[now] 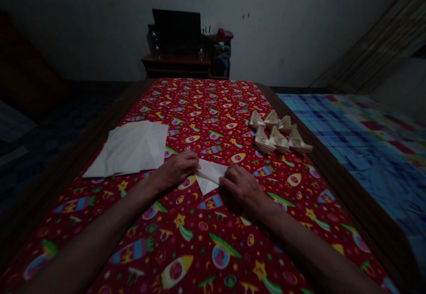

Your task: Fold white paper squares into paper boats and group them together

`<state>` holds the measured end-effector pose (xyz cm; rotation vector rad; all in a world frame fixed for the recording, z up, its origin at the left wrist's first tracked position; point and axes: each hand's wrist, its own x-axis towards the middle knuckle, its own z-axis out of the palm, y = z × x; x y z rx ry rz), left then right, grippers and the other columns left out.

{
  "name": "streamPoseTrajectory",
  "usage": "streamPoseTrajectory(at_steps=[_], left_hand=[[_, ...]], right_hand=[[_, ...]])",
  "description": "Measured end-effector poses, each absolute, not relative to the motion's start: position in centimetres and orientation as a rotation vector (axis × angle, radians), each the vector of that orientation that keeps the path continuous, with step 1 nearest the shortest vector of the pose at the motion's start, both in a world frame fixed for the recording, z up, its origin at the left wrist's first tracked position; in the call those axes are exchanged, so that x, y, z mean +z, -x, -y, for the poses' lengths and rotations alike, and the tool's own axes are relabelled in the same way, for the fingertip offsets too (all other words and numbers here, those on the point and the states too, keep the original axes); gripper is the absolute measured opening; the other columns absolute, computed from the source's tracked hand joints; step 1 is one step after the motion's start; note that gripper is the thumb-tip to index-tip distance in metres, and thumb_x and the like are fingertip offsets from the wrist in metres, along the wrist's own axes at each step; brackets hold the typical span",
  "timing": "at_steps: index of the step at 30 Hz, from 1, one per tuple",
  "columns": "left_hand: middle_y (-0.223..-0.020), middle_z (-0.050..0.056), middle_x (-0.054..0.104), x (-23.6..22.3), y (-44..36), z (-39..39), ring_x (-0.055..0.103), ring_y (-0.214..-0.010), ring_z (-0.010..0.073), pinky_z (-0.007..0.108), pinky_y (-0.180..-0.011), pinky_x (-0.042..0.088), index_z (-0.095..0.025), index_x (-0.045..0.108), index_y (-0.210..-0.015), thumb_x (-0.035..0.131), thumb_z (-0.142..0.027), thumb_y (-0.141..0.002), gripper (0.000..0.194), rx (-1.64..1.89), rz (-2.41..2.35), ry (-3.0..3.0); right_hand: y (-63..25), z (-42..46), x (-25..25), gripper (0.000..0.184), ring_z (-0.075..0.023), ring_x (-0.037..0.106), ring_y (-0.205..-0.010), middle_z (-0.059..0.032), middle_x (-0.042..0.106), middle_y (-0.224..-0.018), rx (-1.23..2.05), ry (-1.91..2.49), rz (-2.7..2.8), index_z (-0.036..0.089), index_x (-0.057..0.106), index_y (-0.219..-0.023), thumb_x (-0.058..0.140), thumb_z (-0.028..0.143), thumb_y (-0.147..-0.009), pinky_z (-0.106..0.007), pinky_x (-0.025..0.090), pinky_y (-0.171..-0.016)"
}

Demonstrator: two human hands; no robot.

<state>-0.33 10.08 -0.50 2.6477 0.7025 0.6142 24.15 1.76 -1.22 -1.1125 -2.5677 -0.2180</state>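
Note:
A partly folded sheet of white paper (pixel 208 175) lies on the red patterned cloth, its lower corner pointing toward me. My left hand (pixel 184 166) pinches the left end of its fold. At the right end, my right hand (pixel 240 185) grips the paper with curled fingers. Left of my hands rests a fanned stack of white paper sheets (pixel 136 147). Several folded paper boats (pixel 278 139) stand in two rows on the right side of the cloth.
The red cloth (pixel 199 236) covers a long brown-edged table (pixel 362 205). Beyond its far end, a dark monitor (pixel 177 29) and a red telephone (pixel 225 33) sit on a desk (pixel 176 62). A blue checked cover (pixel 336 125) spreads to the right.

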Motion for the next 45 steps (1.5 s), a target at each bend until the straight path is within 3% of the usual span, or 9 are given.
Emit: streamPoseTrajectory(at_steps=[5,9,14,18,24,32,37,42,45], left_hand=[[-0.106,0.009,0.062,0.2,1.6,-8.6,0.054,-0.102,0.0203,0.038,-0.09,0.043,-0.019,0.059,-0.11,0.043,-0.016,-0.091,0.025,0.419,-0.668,-2.978],[-0.133,0.009,0.051,0.1,2.1,-6.7,0.039,-0.128,0.0242,0.048,-0.109,0.025,-0.018,0.05,-0.126,0.039,-0.007,-0.088,0.041,0.276,-0.793,-3.082],[-0.143,0.01,0.04,-0.1,0.2,-3.8,0.027,-0.136,0.0221,0.046,-0.112,0.023,-0.016,0.038,-0.136,0.037,-0.009,-0.086,0.05,0.269,-0.795,-2.944],[-0.149,0.01,0.028,-0.3,-1.0,-2.8,0.023,-0.138,0.0225,0.045,-0.113,0.021,-0.017,0.026,-0.143,0.038,-0.029,-0.093,0.052,0.227,-0.793,-2.905],[-0.147,0.008,0.032,-0.8,0.5,-3.7,0.028,-0.136,0.0214,0.046,-0.112,0.019,-0.019,0.031,-0.141,0.032,-0.03,-0.096,0.046,0.246,-0.952,-2.945],[-0.139,0.009,0.045,-1.4,2.3,-5.2,0.036,-0.132,0.0234,0.051,-0.109,0.024,-0.02,0.047,-0.131,0.032,-0.031,-0.096,0.04,0.398,-1.147,-2.878],[-0.13,0.01,0.055,-1.6,1.6,-7.5,0.048,-0.121,0.0231,0.043,-0.101,0.04,-0.019,0.062,-0.114,0.046,-0.038,-0.091,0.034,0.652,-1.114,-2.672],[-0.132,0.01,0.051,-1.3,0.7,-10.1,0.043,-0.124,0.0263,0.045,-0.102,0.036,-0.021,0.047,-0.131,0.062,-0.038,-0.08,0.055,0.508,-1.046,-2.65],[-0.126,0.01,0.053,-0.4,0.2,-11.2,0.047,-0.117,0.0248,0.037,-0.096,0.04,-0.023,0.043,-0.134,0.067,-0.034,-0.075,0.065,0.395,-1.02,-2.625]], right_hand=[[-24.1,-1.2,-0.1,0.019,-0.0213,0.044,-0.085,-0.0118,0.056,-0.091,-0.193,1.088,2.691,0.012,0.06,-0.101,0.044,0.014,-0.091,-0.033,0.04,-0.072],[-24.1,-1.0,0.3,0.02,-0.0224,0.044,-0.087,-0.0116,0.055,-0.092,-0.203,1.105,2.74,0.014,0.059,-0.105,0.045,0.016,-0.091,-0.036,0.039,-0.076],[-23.8,-0.6,0.8,0.021,-0.0223,0.045,-0.086,-0.0113,0.056,-0.091,-0.185,1.126,2.753,0.013,0.06,-0.104,0.046,0.019,-0.089,-0.037,0.036,-0.075],[-23.6,-0.3,0.5,0.022,-0.0212,0.045,-0.082,-0.0092,0.056,-0.087,-0.174,1.195,2.631,0.016,0.062,-0.097,0.048,0.03,-0.089,-0.036,0.034,-0.071],[-24.2,-0.7,-1.1,0.025,-0.0158,0.043,-0.069,-0.0041,0.054,-0.07,-0.244,1.306,2.377,0.019,0.066,-0.078,0.049,0.03,-0.091,-0.03,0.029,-0.063],[-24.5,-1.3,-1.7,0.024,-0.0163,0.045,-0.067,-0.0043,0.055,-0.069,-0.287,1.438,2.277,0.018,0.061,-0.068,0.055,0.032,-0.087,-0.03,0.029,-0.062],[-24.6,-1.2,-1.1,0.019,-0.0202,0.048,-0.078,-0.007,0.054,-0.083,-0.044,1.579,2.147,0.018,0.059,-0.085,0.056,0.038,-0.085,-0.03,0.036,-0.066],[-24.6,-1.1,-1.0,0.044,-0.0257,0.047,-0.093,-0.0125,0.051,-0.1,0.015,1.566,2.18,0.017,0.052,-0.115,0.054,0.048,-0.084,-0.038,0.043,-0.075],[-24.6,-1.4,-1.4,0.047,-0.0268,0.046,-0.099,-0.0147,0.049,-0.109,0.025,1.475,2.201,0.017,0.048,-0.121,0.053,0.046,-0.085,-0.041,0.044,-0.081]])
